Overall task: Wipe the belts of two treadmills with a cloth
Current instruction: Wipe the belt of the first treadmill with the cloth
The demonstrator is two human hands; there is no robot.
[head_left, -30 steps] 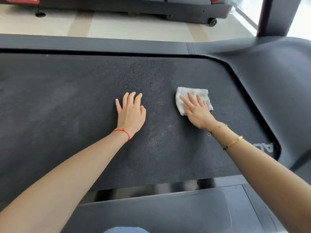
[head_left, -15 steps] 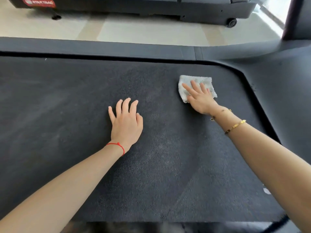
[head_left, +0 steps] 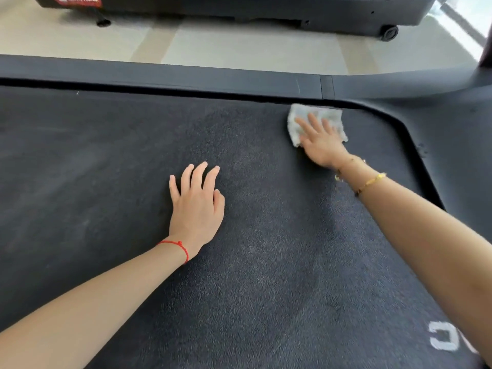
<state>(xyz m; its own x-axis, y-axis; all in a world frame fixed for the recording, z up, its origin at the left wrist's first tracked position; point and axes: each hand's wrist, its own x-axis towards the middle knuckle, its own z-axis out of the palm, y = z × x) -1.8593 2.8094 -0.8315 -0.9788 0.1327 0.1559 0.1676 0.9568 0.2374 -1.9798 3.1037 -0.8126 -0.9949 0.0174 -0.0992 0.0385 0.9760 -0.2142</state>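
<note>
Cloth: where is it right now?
Head view, upper right: the white cloth lies flat on the treadmill belt under the right hand, right against the far side rail, well beyond the left hand.

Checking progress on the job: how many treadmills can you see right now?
2. The near treadmill lies under both hands, its belt being wiped; the second treadmill stands across the floor at the top edge, mostly cut off. Others may be out of view.

right hand (head_left: 323,146) flat on cloth (head_left: 314,121) at belt (head_left: 106,169) far edge | left hand (head_left: 197,206) flat mid-belt
</note>
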